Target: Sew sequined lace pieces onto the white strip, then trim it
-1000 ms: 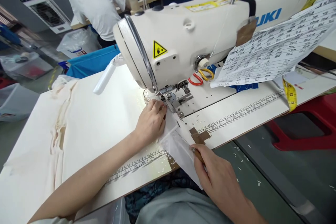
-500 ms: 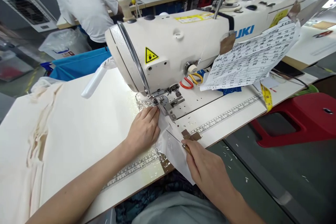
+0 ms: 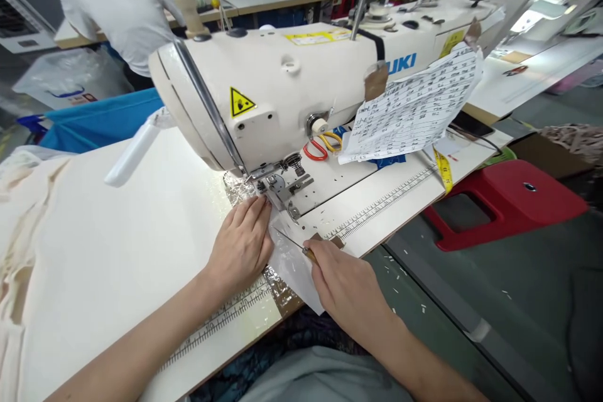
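My left hand [image 3: 241,237] lies beside the needle area of a white sewing machine [image 3: 264,88], its fingers pressed together on the edge of a thin white cloth [image 3: 294,273]. The fingertips are close to the presser foot [image 3: 262,187], and the cloth edge under them is partly hidden. My right hand [image 3: 346,279] is closed around the wooden handle of an awl [image 3: 308,254]. The awl's thin metal shaft points left, its tip at the cloth just right of my left hand. The cloth hangs down over the table's front edge.
Red- and yellow-handled scissors [image 3: 323,146] lie behind the needle plate. A handwritten paper sheet [image 3: 409,113] hangs from the machine. A tape measure [image 3: 443,171] droops over the edge above a red stool [image 3: 509,201]. Cream fabric [image 3: 19,264] lies left. A person in white [image 3: 113,6] stands behind.
The view has shifted right, so everything sits further left. My left hand stays by the presser foot, and my right hand still holds the awl against the cloth.
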Demonstrator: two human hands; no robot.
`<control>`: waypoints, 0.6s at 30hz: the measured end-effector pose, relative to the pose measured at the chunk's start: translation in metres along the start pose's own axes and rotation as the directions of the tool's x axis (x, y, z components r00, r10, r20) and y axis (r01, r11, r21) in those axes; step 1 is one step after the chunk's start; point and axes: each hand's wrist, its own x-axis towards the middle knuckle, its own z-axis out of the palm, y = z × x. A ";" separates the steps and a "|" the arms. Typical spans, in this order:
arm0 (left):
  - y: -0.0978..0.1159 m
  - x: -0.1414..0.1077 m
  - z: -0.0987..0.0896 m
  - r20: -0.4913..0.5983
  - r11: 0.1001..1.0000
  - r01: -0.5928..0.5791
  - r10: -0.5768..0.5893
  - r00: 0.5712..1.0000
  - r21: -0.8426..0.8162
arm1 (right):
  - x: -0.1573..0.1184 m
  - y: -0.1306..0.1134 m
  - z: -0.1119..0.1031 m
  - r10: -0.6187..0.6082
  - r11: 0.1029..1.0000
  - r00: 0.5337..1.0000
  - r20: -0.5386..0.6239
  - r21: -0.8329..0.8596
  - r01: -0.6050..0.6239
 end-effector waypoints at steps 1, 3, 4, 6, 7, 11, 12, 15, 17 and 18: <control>0.000 -0.001 0.000 0.000 1.000 -0.013 0.013 1.000 -0.004 | 0.001 -0.001 -0.001 0.003 1.000 1.000 0.025 -0.003 -0.003; 0.000 -0.002 0.000 -0.011 0.999 -0.032 0.032 0.999 -0.006 | 0.004 -0.003 -0.003 0.009 1.000 0.998 0.069 0.001 -0.009; 0.000 -0.003 -0.001 -0.020 0.999 -0.040 0.040 0.999 -0.004 | 0.004 -0.004 -0.004 0.011 1.000 0.996 0.087 0.007 -0.012; 0.001 -0.004 -0.001 -0.035 0.999 -0.054 0.054 0.998 0.005 | 0.006 -0.006 -0.005 0.017 1.000 0.994 0.107 0.019 -0.019; 0.002 -0.004 -0.002 -0.041 0.998 -0.060 0.060 0.997 0.008 | 0.007 -0.006 -0.005 0.019 1.000 0.993 0.113 0.022 -0.022; 0.006 -0.005 -0.004 -0.057 0.997 -0.079 0.080 0.995 0.007 | 0.008 -0.007 -0.004 0.016 1.000 0.994 0.105 0.016 -0.018; 0.007 -0.005 -0.005 -0.058 0.997 -0.080 0.080 0.995 0.006 | 0.008 -0.007 -0.003 0.014 1.000 0.995 0.096 0.015 -0.016; 0.006 -0.004 -0.005 -0.056 0.998 -0.070 0.070 0.996 0.005 | 0.011 -0.007 -0.003 0.012 1.000 0.997 0.074 0.011 -0.013; 0.004 -0.003 -0.004 -0.058 0.998 -0.064 0.064 0.996 0.011 | 0.013 -0.008 -0.003 0.014 1.000 0.998 0.068 0.004 -0.014; 0.003 -0.003 -0.004 -0.060 0.998 -0.063 0.064 0.996 0.014 | 0.015 -0.008 -0.003 0.012 1.000 0.998 0.068 0.003 -0.013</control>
